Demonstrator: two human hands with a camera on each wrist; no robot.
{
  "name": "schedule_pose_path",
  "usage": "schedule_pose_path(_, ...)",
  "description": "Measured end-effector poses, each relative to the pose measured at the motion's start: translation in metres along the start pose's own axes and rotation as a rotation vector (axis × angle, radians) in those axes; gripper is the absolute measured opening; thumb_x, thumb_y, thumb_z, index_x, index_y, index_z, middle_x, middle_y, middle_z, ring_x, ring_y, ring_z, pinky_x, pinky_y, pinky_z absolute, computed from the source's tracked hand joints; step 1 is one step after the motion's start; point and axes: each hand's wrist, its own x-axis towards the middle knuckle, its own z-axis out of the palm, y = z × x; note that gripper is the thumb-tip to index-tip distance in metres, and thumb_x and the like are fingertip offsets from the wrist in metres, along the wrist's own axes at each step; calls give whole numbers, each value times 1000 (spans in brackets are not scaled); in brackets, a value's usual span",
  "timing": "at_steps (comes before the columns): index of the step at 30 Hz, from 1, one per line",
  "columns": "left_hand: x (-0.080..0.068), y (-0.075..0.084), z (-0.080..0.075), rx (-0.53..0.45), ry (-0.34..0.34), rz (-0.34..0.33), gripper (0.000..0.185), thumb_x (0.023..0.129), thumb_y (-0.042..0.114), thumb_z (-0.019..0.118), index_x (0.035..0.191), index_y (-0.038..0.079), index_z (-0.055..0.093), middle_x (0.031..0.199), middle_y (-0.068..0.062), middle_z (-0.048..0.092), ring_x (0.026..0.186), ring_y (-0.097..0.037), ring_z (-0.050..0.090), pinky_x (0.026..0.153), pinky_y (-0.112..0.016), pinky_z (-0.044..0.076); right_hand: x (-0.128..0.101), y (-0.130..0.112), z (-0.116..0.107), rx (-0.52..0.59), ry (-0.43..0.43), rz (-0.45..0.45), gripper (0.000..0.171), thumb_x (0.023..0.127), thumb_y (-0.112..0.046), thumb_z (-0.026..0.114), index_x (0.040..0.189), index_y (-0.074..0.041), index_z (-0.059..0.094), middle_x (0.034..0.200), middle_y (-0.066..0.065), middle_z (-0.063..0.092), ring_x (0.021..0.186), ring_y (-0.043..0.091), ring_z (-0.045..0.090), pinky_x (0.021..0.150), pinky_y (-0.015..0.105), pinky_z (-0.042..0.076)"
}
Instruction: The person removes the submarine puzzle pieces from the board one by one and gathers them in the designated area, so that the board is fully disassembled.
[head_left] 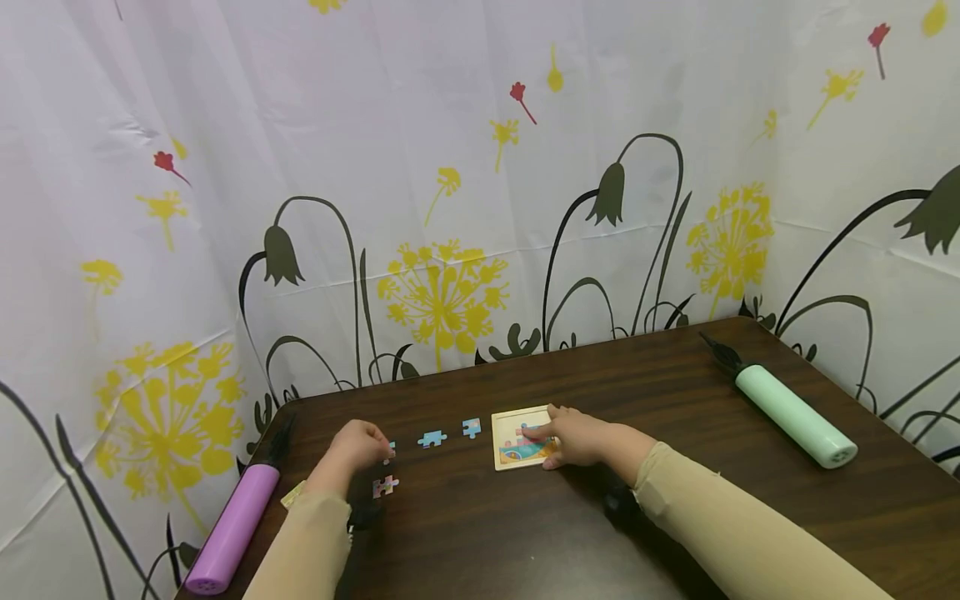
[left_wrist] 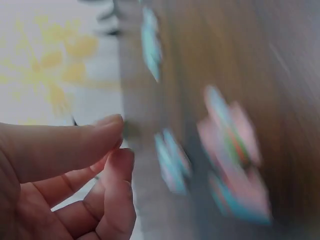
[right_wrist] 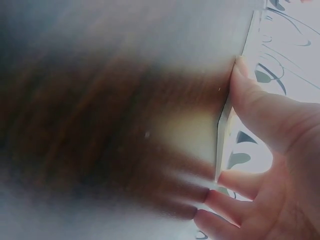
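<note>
My left hand (head_left: 354, 446) hovers over the left of the table, thumb and forefinger brought together with no piece showing between them. Just past its fingertips lies a blue puzzle piece (left_wrist: 172, 162), partly hidden in the head view. A pink puzzle piece (head_left: 386, 487) lies nearer to me. To the right are two more blue pieces, one (head_left: 432, 438) by the hand and another (head_left: 471, 428) beside the puzzle tray. My right hand (head_left: 581, 437) holds the right side of the square wooden puzzle tray (head_left: 496, 442), covering part of the picture pieces inside it.
A purple hand pump (head_left: 234, 529) lies along the left table edge, a mint-green one (head_left: 795, 415) on the right. A small yellowish item (head_left: 292, 495) shows partly behind the left forearm. A flower-printed curtain (head_left: 450, 125) hangs behind the dark wooden table (head_left: 480, 533).
</note>
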Motion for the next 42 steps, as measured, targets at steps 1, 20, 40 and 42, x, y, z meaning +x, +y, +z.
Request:
schedule_pose_path(1, 3, 10, 3, -3, -2, 24, 9, 80, 5, 72, 73, 1, 67, 75, -4, 60, 73, -21, 53, 64, -35, 45, 0, 0, 0, 4, -2, 1, 65, 86, -33, 76, 145, -28, 51, 152, 31, 27, 137, 53, 28, 108, 58, 28)
schedule_pose_path(20, 26, 125, 111, -4, -163, 178, 5, 80, 9, 78, 83, 10, 75, 93, -3, 66, 82, -22, 54, 73, -39, 47, 1, 2, -1, 18, -4, -5, 64, 85, -36, 76, 144, -28, 52, 152, 31, 27, 136, 54, 28, 106, 61, 29)
schedule_pose_path(40, 29, 125, 125, -30, -158, 174, 14, 80, 8, 79, 78, 10, 66, 84, -4, 59, 67, -22, 53, 57, -33, 44, 1, 2, 0, 4, 7, 35, 75, 84, -38, 78, 147, -12, 47, 153, 27, 31, 138, 48, 30, 108, 56, 29)
schedule_pose_path(42, 29, 124, 125, -32, -158, 178, 14, 80, 7, 79, 78, 10, 66, 84, -4, 59, 66, -22, 53, 57, -33, 43, 1, 1, 0, -9, 9, 35, 74, 85, -39, 77, 146, -8, 48, 152, 27, 32, 138, 47, 31, 109, 55, 29)
